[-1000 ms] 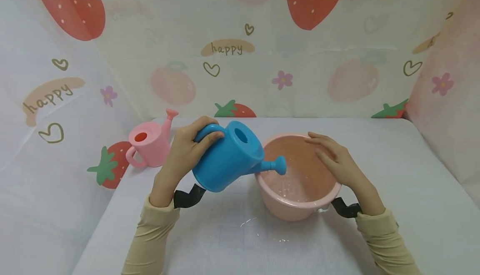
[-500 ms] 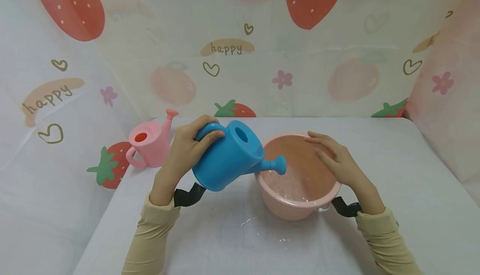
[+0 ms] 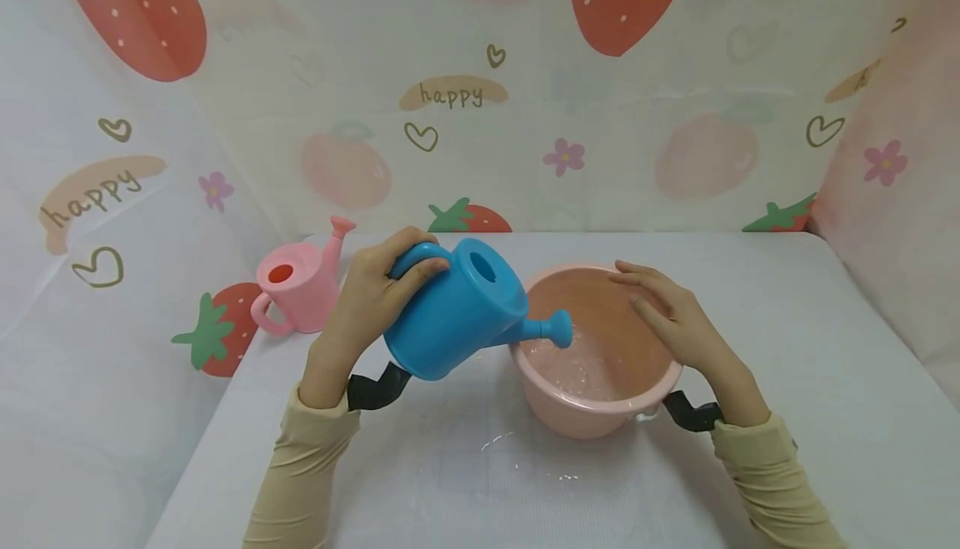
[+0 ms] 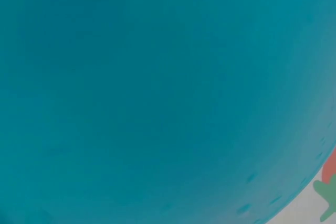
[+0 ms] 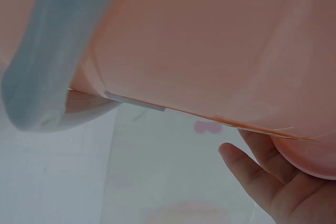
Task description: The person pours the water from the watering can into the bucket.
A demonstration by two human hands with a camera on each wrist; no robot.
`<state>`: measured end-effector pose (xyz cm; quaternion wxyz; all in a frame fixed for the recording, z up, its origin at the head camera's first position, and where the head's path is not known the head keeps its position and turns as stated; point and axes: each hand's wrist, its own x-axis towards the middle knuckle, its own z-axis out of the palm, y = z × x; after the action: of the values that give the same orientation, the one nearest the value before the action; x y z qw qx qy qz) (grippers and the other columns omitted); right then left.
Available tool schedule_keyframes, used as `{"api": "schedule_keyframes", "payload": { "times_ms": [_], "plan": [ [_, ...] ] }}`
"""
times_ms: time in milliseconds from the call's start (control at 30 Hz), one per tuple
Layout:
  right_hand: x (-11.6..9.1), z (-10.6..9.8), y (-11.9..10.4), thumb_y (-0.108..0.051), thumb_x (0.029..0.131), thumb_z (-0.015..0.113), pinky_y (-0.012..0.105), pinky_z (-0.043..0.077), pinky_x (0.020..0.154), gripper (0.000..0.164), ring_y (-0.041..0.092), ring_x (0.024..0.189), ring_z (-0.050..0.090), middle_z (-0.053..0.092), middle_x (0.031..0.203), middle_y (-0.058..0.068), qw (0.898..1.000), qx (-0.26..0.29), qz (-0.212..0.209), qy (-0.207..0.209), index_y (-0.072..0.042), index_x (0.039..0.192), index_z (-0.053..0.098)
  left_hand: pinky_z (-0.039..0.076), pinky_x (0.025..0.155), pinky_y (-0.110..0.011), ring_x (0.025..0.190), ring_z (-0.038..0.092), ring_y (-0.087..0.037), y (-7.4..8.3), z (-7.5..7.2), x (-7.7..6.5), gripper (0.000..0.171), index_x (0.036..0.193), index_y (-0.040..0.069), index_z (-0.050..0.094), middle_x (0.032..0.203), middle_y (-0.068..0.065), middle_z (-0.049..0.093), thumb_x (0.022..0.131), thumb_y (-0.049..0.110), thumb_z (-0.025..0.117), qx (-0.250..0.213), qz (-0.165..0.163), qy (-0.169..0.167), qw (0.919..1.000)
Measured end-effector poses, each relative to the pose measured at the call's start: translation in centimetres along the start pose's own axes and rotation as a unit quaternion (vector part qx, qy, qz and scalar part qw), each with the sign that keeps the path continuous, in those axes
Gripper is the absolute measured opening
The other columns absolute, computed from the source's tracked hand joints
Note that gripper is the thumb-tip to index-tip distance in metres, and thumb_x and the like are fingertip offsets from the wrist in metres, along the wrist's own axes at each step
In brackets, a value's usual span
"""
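My left hand (image 3: 371,295) grips the handle of a blue toy watering can (image 3: 457,316), which is tilted to the right. Its spout reaches over the left rim of a pink bucket (image 3: 570,422), with the round spout head above the inside. Ripples and bright specks of water show at the bucket's bottom. My right hand (image 3: 671,316) rests at the bucket's right rim, fingers fairly straight and reaching over the opening. The can's blue wall (image 4: 157,98) fills nearly all of the left wrist view. In the right wrist view, the right fingers (image 5: 249,174) lie beside the bucket's wall (image 5: 210,51).
A pink watering can (image 3: 307,286) with a red opening stands at the table's back left. Small splashes of water (image 3: 497,441) lie on the white table (image 3: 420,482) before the bucket. A strawberry-print curtain (image 3: 465,157) hangs behind. A pale handle (image 5: 47,61) shows on the bucket's side.
The hands, the blue watering can and the bucket hold almost the same places. The bright specks of water inside the bucket shift. The whole view has drifted very slightly.
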<state>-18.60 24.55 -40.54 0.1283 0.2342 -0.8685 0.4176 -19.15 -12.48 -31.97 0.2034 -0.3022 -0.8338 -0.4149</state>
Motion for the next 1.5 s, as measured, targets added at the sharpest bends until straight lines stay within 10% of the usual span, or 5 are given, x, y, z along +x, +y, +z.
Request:
{"api": "schedule_keyframes", "payload": {
  "times_ms": [1500],
  "plan": [
    [-0.01,0.09,0.15,-0.005,0.094,0.052,0.056,0.030,0.103,0.034,0.030,0.133,0.034,0.044,0.140,0.007,1.000,-0.015,-0.004,0.003,-0.014,0.126,0.056,0.054,0.077,-0.041,0.081,0.064,-0.021,0.44,-0.04,0.44,0.021,0.103,0.014,0.060,0.091,-0.005,0.066,0.086,0.026,0.065,0.015,0.008,-0.013,0.9998]
  ]
}}
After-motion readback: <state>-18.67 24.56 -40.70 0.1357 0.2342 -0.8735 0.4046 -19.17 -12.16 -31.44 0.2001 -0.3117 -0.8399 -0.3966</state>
